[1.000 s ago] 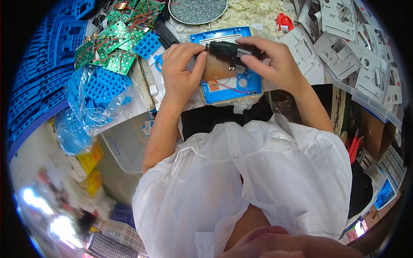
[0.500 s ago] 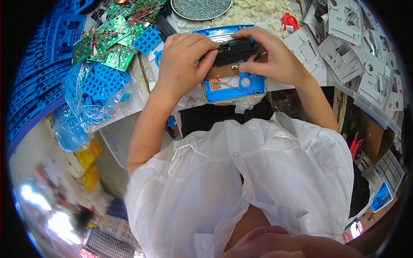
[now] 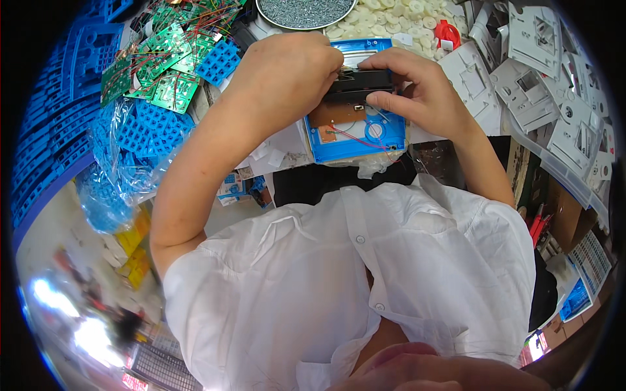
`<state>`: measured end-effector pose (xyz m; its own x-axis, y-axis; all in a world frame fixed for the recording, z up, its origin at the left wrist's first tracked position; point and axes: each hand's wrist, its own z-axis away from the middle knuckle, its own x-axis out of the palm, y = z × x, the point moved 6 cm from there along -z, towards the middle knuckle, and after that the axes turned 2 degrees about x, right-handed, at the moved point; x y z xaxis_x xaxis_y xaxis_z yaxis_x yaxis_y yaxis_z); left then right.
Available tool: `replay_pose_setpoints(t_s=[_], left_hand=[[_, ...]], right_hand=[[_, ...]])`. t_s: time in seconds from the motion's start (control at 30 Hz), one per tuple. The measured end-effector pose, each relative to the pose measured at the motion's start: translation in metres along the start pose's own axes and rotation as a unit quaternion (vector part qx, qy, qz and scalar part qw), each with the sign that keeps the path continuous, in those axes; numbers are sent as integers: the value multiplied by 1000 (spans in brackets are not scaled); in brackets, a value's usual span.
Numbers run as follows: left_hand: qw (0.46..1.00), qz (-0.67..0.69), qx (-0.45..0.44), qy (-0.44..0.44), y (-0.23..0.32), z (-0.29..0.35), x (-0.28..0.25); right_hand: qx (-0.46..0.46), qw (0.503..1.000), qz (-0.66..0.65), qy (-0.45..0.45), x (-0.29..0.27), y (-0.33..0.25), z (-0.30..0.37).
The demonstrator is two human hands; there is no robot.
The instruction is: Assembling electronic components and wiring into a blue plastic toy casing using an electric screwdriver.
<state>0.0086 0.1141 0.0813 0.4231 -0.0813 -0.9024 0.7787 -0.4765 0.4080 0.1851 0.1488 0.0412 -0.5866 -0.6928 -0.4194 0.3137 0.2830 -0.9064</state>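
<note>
A black oblong plastic box (image 3: 365, 82) stands over a blue plastic housing (image 3: 352, 151). My right hand (image 3: 420, 91) grips its right end, thumb on the near side and fingers over the far side. My left hand (image 3: 293, 72) is closed at the box's left end, by some thin metal bits; what its fingertips pinch is hidden. Nearer to me inside the housing lie a brown circuit board (image 3: 336, 116), thin red wires (image 3: 355, 136) and a round speaker-like ring (image 3: 375, 131).
Green circuit boards with wires (image 3: 176, 91) and blue keypad pieces (image 3: 147, 130) in a clear bag lie left. Behind are a round tray of small screws (image 3: 306, 27), pale round plastic parts (image 3: 378, 19) and a red ring-shaped part (image 3: 447, 32). Grey-white panels (image 3: 567, 124) fill a bin right.
My left hand has moved forward and its wrist has turned over, with the elbow swinging out left. My right hand still holds the box, its thumb now pressed to the near side.
</note>
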Motion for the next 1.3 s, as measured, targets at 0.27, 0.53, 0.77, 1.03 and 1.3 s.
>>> replay_pose_setpoints(t_s=[0.27,0.53,0.77,1.03,1.3], left_hand=[[999,-16,23,-16,-2,-4,2],[993,-44,26,-102,3,-12,5],[990,-52,62,-112,6,-17,2],[990,-50,52,-122,4,-17,3],[991,-32,13,-133,-2,-8,9]], right_hand=[[-28,999,26,19,0,-6,-4],[-23,999,29,18,-1,-5,-6],[-96,988,121,4,-3,-16,-8],[-153,966,192,-85,2,-26,-11],[-114,954,232,-153,9,-31,-18]])
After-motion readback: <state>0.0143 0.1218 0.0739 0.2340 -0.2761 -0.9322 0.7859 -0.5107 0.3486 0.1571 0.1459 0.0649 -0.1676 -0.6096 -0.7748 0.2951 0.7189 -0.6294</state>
